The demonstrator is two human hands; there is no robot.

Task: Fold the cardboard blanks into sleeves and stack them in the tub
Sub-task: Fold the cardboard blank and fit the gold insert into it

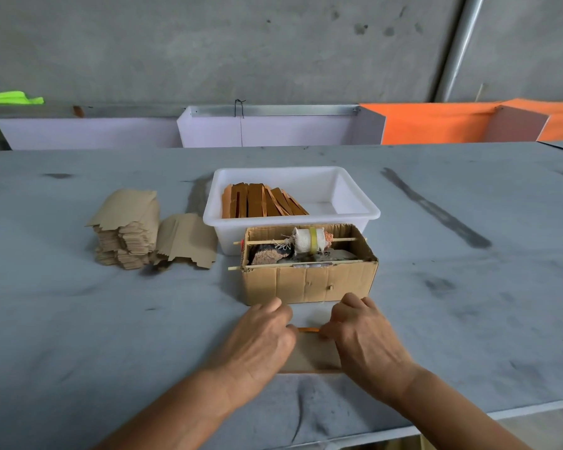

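A brown cardboard blank lies flat on the grey table right in front of me, with an orange edge showing at its far side. My left hand and my right hand press down on it from either side, fingers curled over its far edge. Much of the blank is hidden under both hands. A white tub stands further back and holds several folded orange-brown sleeves leaning in its left half. Stacks of unfolded blanks sit to the left of the tub.
An open cardboard box with a cloth-wrapped roller on a stick stands just beyond my hands, touching the tub. A smaller pile of blanks leans beside the stack. Purple and orange panels line the table's far edge.
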